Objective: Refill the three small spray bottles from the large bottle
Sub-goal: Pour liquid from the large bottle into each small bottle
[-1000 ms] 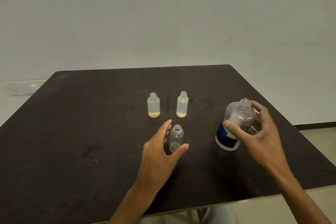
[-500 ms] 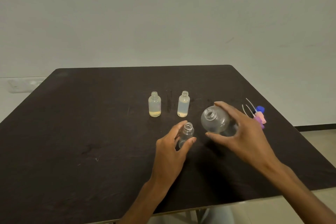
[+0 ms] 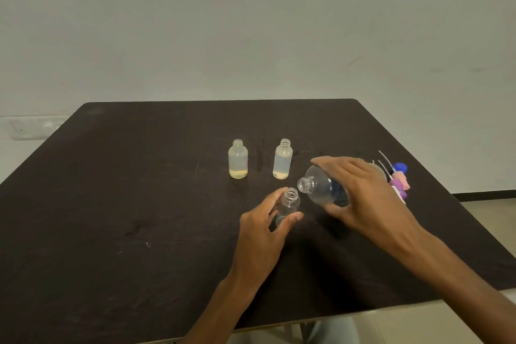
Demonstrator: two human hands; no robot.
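Fingers of the right hand (image 3: 360, 198) grip the tilted large bottle (image 3: 321, 188), its mouth just beside the near small bottle (image 3: 289, 204) the left hand (image 3: 265, 229) holds.

Left hand (image 3: 264, 227) curled in a grip — right hand (image 3: 360, 195) arched, fingers apparently wrapped, forearms angled inward.

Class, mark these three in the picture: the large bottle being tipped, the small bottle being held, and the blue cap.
large bottle (image 3: 321, 190), head view, on its clear shoulder behind the neck.
held small bottle (image 3: 289, 204), head view, on its upper body.
blue cap (image 3: 401, 167), head view, on its top.
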